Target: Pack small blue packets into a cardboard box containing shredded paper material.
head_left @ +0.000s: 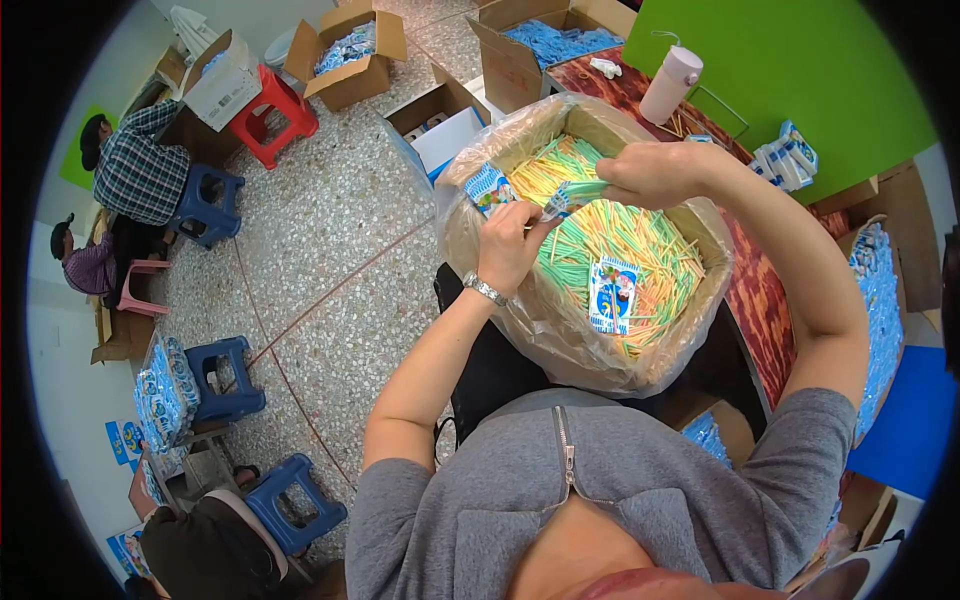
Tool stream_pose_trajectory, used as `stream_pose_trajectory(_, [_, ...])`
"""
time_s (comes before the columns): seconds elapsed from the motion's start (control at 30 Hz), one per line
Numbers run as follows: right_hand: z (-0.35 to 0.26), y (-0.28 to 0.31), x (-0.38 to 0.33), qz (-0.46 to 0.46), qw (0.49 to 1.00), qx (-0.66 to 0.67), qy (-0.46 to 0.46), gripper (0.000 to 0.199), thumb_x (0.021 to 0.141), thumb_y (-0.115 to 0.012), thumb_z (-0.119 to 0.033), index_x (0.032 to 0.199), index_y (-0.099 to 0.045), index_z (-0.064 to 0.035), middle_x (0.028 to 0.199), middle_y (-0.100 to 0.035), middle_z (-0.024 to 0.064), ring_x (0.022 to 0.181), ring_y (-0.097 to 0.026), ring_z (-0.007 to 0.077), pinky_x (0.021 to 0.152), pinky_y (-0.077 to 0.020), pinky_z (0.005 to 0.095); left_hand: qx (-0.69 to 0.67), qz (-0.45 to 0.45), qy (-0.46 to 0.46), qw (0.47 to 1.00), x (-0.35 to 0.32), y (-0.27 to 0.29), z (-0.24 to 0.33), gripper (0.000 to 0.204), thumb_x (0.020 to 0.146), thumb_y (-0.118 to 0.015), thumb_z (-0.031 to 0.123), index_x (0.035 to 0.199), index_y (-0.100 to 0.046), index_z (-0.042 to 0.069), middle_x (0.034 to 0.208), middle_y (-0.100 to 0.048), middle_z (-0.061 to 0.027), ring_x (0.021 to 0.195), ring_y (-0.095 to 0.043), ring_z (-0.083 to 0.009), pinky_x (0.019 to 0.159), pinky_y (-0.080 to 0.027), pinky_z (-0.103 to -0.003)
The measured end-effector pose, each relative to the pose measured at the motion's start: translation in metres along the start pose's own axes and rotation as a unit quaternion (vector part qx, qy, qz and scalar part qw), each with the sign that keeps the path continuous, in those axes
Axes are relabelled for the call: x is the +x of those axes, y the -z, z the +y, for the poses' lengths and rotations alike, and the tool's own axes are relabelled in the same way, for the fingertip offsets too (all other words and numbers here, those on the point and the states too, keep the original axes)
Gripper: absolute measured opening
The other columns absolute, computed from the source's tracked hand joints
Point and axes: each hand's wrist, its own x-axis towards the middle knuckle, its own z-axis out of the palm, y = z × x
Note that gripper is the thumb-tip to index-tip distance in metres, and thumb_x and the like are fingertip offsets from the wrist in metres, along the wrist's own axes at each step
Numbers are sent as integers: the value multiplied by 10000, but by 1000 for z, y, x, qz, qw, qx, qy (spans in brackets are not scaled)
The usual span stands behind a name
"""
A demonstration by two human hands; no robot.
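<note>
On my lap sits a box lined with clear plastic [590, 372], filled with thin pastel sticks [640, 232] in green, yellow and orange. Over it, my left hand [512, 247], with a metal watch on the wrist, pinches the edge of a small blue and white packet [563, 203]. My right hand [655, 174] is closed round a small bunch of green sticks [588, 188], whose ends meet the packet's opening. How far they reach inside is hard to see. One blue packet [613, 294] lies on the sticks, and another packet [489, 187] rests at the box's left side.
A pink bottle [672, 85] and several packets [786, 158] stand on the red-patterned table [755, 290] to my right. Cartons [352, 55] of blue packets surround me. Stools [293, 503] dot the speckled floor. Several people sit at the left, one in a plaid shirt [142, 168].
</note>
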Motion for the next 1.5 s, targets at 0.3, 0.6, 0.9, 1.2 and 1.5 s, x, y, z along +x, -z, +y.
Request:
stream_pose_trajectory(0.3, [0, 8, 7, -67, 996, 27, -48, 314, 954, -521, -267, 959, -567, 43, 794, -638, 226, 790, -629, 406, 727, -486, 500, -5, 17, -3, 1000, 0, -2, 2, 225, 738, -796, 143, 776, -602, 33, 695, -606, -80, 648, -582, -251, 573, -452, -355])
stream_pose_trajectory(0.6, [-23, 21, -1, 8, 1000, -28, -10, 421, 930, -566, -338, 1154, -545, 18, 870, -646, 245, 836, -644, 401, 738, -512, 478, -7, 19, -30, 999, 3, -1, 10, 200, 752, -786, 135, 840, -642, 27, 723, -624, -90, 663, -604, -256, 593, -470, -354])
stream_pose_trajectory(0.9, [-10, -47, 16, 295, 899, 318, 60, 469, 836, -722, -188, 1245, -538, -48, 898, -648, 119, 664, -653, 176, 616, -527, 298, -124, -51, 119, 984, -2, 3, 8, 172, 887, -637, 148, 963, -670, -3, 840, -669, -145, 776, -647, -284, 661, -501, -368])
stream_pose_trajectory(1.2, [1, -94, 101, 378, 867, 295, 137, 174, 832, -693, -137, 911, -584, -26, 796, -596, 107, 739, -579, 237, 676, -465, 339, 65, 45, -52, 996, -30, 32, 17, 229, 795, -664, -12, 1023, -642, -8, 961, -655, -141, 877, -623, -321, 795, -508, -398])
stream_pose_trajectory(1.5, [-4, -118, 132, 517, 802, 286, 89, 372, 836, -700, -187, 1150, -568, -37, 1065, -630, 124, 813, -631, 230, 717, -520, 353, 193, -190, -110, 956, -16, 6, -7, 302, 837, -663, 351, 782, -638, 55, 825, -638, -122, 806, -606, -287, 807, -450, -413])
